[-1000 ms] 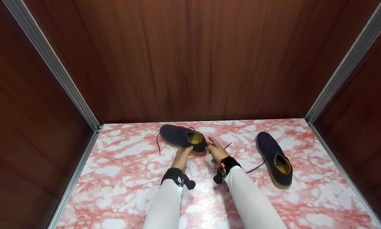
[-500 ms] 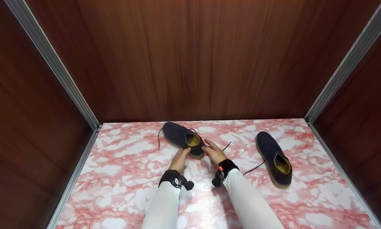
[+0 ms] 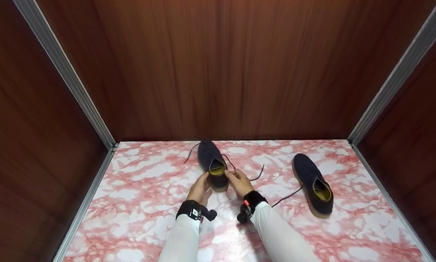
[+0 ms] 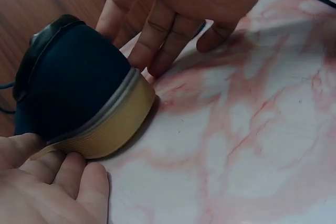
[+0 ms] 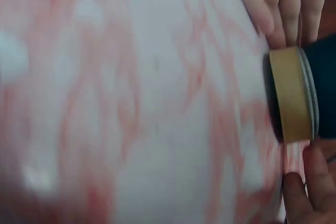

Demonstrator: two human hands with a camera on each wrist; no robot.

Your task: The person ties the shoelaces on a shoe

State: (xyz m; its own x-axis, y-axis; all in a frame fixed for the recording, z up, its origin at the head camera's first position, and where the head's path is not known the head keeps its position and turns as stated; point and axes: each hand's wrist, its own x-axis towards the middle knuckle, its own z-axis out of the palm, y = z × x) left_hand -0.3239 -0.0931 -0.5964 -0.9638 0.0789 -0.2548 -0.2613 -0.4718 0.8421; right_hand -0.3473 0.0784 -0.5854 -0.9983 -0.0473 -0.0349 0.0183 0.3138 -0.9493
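Note:
A navy lace-up shoe (image 3: 209, 154) with a yellow lining and tan sole rests on the floor near the back wall, toe pointing away. My left hand (image 3: 199, 191) holds the left side of its heel, thumb near the collar. From the other side my right hand (image 3: 241, 181) grips the heel, thumb at the collar's edge. Close up in the left wrist view, the heel (image 4: 79, 82) stands between the two hands, with left fingers (image 4: 71, 169) against the sole. Loose laces (image 3: 260, 173) trail out on both sides.
A matching navy shoe (image 3: 309, 182) lies to the right, toe pointing back and slightly left, its lace (image 3: 287, 196) stretched toward my right arm. Dark brown wood panels (image 3: 218, 72) wall in the pink-and-white marbled floor (image 3: 141, 218) at the back and sides.
The shoe between my hands has turned clockwise, from lying slanted with its toe to the left to pointing nearly straight away. Both hands have come slightly nearer with the heel.

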